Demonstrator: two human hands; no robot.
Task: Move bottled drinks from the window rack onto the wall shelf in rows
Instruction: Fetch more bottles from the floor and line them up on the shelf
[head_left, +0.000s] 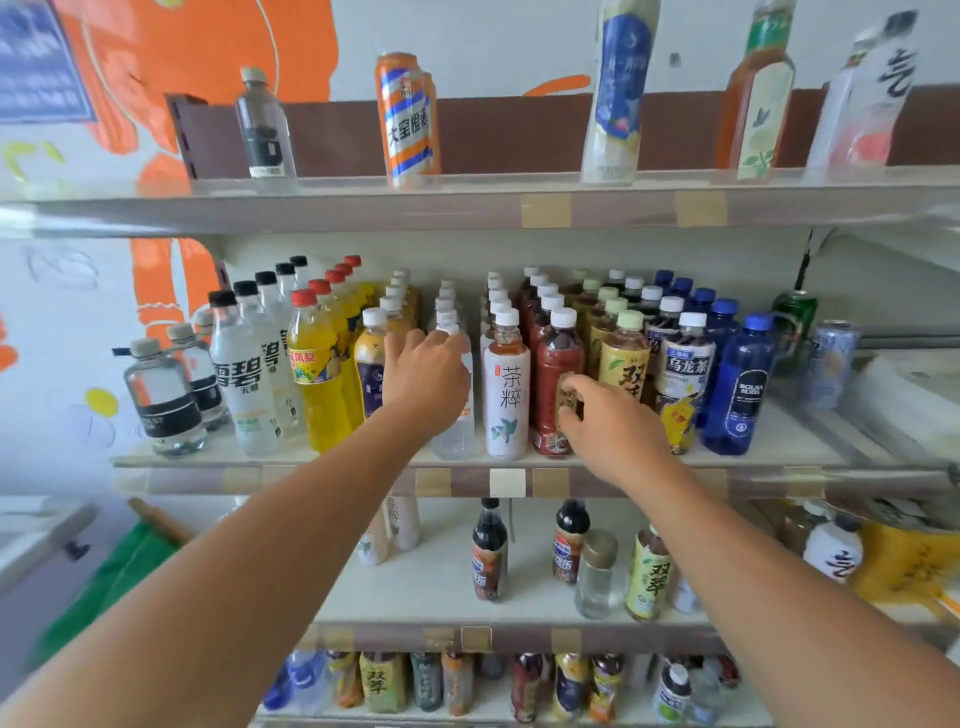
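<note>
**Two bare hands on front-row bottles at a crowded drinks shelf**

Nearest to me, two bare forearms reach up and forward to the middle board of the wall shelf. The left hand is wrapped over the shoulder of a clear bottle with a white cap, fingers curled round it just under the neck. The right hand has its thumb and fingertips curled onto the label of a dark red bottle, low on the body. It looks like a pinch, though the hand hides part of the contact. Both bottles stand at the shelf's front edge, one either side of a white tea bottle, and each heads a row that runs back towards the wall.

Both are upright, long axis vertical, caps up, labels facing the room. They look full, so I judge them fairly heavy for their size, with thin plastic walls that give under a squeeze and smooth labels that could slip. The stiffer shoulder under the cap, or the middle of the body, seems the surest hold. Neighbours stand close on both sides, so a tipped bottle could knock its row.

Further back, each row is one kind of drink. Above, the top shelf carries a few single drinks, well apart
</note>
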